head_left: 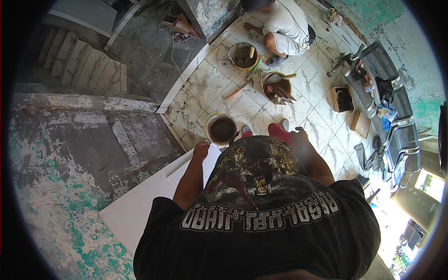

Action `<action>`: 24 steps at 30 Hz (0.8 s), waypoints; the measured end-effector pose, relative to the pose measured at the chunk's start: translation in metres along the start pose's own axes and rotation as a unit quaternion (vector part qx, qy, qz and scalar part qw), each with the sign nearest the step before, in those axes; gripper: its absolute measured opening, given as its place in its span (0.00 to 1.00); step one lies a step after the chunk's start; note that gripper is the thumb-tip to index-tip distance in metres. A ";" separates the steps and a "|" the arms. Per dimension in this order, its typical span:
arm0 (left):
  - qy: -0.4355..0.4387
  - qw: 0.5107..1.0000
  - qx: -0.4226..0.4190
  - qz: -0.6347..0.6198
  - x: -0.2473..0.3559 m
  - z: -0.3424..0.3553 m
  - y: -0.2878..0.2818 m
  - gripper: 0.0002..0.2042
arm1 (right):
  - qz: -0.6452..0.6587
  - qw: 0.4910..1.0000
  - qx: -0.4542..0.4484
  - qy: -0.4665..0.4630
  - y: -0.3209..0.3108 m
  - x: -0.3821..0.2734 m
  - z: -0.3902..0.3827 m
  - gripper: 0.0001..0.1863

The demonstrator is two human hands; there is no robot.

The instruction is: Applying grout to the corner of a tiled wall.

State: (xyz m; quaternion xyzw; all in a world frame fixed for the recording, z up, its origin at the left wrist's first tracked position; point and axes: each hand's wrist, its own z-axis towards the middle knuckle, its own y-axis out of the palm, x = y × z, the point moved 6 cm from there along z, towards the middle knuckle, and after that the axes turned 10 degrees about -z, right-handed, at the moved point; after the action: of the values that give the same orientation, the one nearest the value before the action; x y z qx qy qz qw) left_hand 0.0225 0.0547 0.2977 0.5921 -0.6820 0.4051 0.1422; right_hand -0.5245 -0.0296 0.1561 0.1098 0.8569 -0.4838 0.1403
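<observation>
At the upper edge of a smooth white slab [211, 161], my left hand [201, 150] is closed, fingers curled over the edge. A larger white slab [140, 200] lies behind it, partly covered by my arm and body. My right hand [301, 138] hangs beside my right thigh, its fingers slightly apart; nothing shows in it, though it is a little blurred. Just ahead of my feet stands a bucket [221, 129] with greyish-brown material inside, nearest to my left hand.
A person [288, 28] crouches ahead near a mortar bucket [243, 56] and a tool bucket [276, 87]. A hammer-like tool [241, 89] lies on the tiled floor [200, 100]. Metal bench seats [387, 93] and cardboard boxes [360, 124] stand right; a peeling wall [70, 186] is left.
</observation>
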 end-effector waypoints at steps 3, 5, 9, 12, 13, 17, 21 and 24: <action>-0.016 1.000 0.018 -0.014 -0.010 0.005 -0.001 0.16 | 0.001 1.000 -0.019 0.019 -0.039 -0.040 -0.018 0.29; -0.024 1.000 0.014 -0.014 -0.011 0.006 -0.001 0.16 | 0.014 0.997 -0.037 0.059 -0.047 -0.041 -0.022 0.29; -0.028 0.999 0.014 -0.016 -0.006 0.006 0.000 0.16 | -0.015 0.999 -0.026 0.025 -0.049 -0.041 -0.021 0.29; -0.023 0.999 0.015 -0.027 0.000 0.005 0.000 0.16 | -0.023 0.999 -0.025 0.010 -0.034 -0.026 -0.013 0.29; -0.018 0.999 0.013 -0.027 0.004 0.005 0.000 0.16 | -0.025 1.000 -0.017 -0.002 -0.027 -0.020 -0.008 0.29; -0.004 0.999 0.006 -0.050 0.007 0.004 -0.002 0.15 | -0.008 0.999 0.010 -0.030 0.000 0.005 0.010 0.29; -0.012 0.999 0.016 -0.035 0.007 0.004 -0.001 0.15 | -0.045 0.997 0.003 -0.068 0.010 0.007 0.011 0.29; -0.015 1.000 0.016 -0.015 0.007 0.003 -0.001 0.15 | -0.035 0.997 0.002 -0.069 0.014 0.012 0.012 0.29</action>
State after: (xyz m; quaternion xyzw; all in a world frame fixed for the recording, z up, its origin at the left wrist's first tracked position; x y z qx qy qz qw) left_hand 0.0225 0.0482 0.3009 0.6103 -0.6684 0.4052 0.1285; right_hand -0.5294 -0.0319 0.1350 0.0467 0.8473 -0.4969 0.1819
